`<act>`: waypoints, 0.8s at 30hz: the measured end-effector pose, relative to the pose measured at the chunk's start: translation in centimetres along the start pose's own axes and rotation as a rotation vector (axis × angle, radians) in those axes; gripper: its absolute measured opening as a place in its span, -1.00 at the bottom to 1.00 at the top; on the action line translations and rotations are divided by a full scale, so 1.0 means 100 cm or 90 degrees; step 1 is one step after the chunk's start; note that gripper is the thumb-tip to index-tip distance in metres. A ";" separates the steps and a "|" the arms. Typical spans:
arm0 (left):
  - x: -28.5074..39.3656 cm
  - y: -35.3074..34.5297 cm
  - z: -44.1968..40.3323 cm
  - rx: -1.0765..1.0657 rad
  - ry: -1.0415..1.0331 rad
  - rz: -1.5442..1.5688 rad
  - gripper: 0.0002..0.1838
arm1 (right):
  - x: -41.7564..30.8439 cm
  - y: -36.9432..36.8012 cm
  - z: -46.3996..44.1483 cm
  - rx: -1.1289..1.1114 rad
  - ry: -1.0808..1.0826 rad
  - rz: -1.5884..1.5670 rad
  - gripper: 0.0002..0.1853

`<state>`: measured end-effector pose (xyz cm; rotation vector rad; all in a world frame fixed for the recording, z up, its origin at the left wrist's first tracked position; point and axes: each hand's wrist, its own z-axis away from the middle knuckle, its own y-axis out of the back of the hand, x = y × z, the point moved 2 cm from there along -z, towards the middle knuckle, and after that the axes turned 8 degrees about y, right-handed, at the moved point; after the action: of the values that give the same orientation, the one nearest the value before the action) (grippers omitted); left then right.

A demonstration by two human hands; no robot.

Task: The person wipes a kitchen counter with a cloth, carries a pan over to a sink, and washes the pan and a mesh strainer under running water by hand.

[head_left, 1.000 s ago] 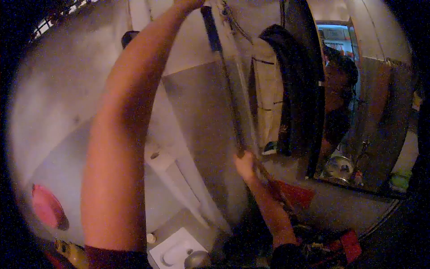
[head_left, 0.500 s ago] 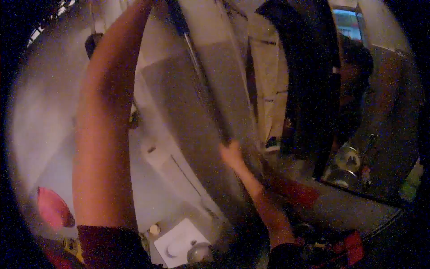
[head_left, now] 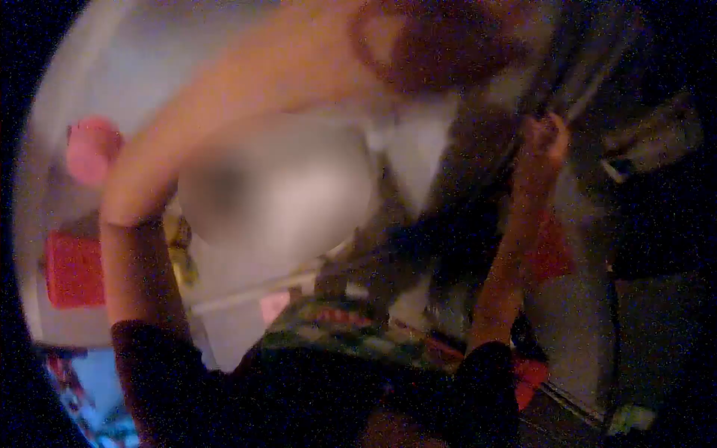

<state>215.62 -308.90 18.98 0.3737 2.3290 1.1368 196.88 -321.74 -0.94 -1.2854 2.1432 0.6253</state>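
Note:
My left arm reaches up from the lower left and bends across the upper part of the head view. Where it ends, a dark brown shape with a loop at its side (head_left: pixel 448 48) blurs into it. I cannot make out the fingers of my left hand there. On the right, my right hand (head_left: pixel 549 138) has its fingers curled round a dark pole (head_left: pixel 586 67), which is smeared by motion and slants up and to the right. Below my left forearm is a large, pale, rounded, shiny shape (head_left: pixel 299 187), too blurred to name.
A pink rounded thing (head_left: pixel 95 149) and a red box-like thing (head_left: pixel 76 269) are at the left. A bright blue patterned item (head_left: pixel 93 396) is at the lower left. Red cloth-like material (head_left: pixel 549 250) lies beside my right forearm. The right side is dark.
The view has swung, with strong blur. My left arm went from reaching straight up to bending rightward. My right hand now appears farther right and higher. The pale rounded shape has come into view.

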 end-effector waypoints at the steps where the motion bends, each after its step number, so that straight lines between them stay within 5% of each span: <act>1: 0.004 -0.022 0.054 -0.068 0.032 -0.004 -0.69 | -0.007 0.012 0.025 -0.007 0.007 -0.037 -0.47; 2: -0.003 -0.031 0.107 -0.100 -0.022 0.044 -0.72 | -0.014 0.024 0.049 -0.020 0.007 -0.064 -0.48; 5: -0.045 -0.049 0.288 -0.126 0.550 0.150 -0.73 | -0.038 0.055 0.142 -0.108 -0.060 -0.098 -0.50; 7: -0.052 -0.049 0.459 -0.216 0.740 0.008 -0.72 | -0.051 0.065 0.222 -0.218 -0.148 -0.100 -0.52; 8: -0.032 -0.042 0.545 -0.287 0.877 0.001 -0.69 | -0.056 0.065 0.264 -0.282 -0.196 -0.098 -0.53; 9: -0.007 -0.051 0.649 -0.222 0.839 -0.004 -0.72 | -0.063 0.063 0.309 -0.357 -0.243 -0.099 -0.54; 10: 0.037 -0.088 0.692 -0.219 0.974 0.136 -0.76 | -0.037 0.065 0.357 -0.420 -0.304 -0.098 -0.55; 13: 0.094 -0.089 0.823 -0.487 1.171 0.288 -0.73 | -0.046 0.021 0.489 -0.635 -0.462 -0.085 -0.57; 18: 0.220 -0.110 0.908 -0.333 1.318 0.621 -0.72 | -0.052 -0.029 0.669 -0.870 -0.694 -0.051 -0.61; 24: 0.336 -0.062 0.932 -0.480 1.415 0.637 -0.73 | -0.011 -0.064 0.812 -0.882 -1.013 -0.081 -0.66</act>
<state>239.91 -236.88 -44.93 -0.4509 2.2050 4.3142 221.10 -271.87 -60.65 -0.7182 0.1309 2.2020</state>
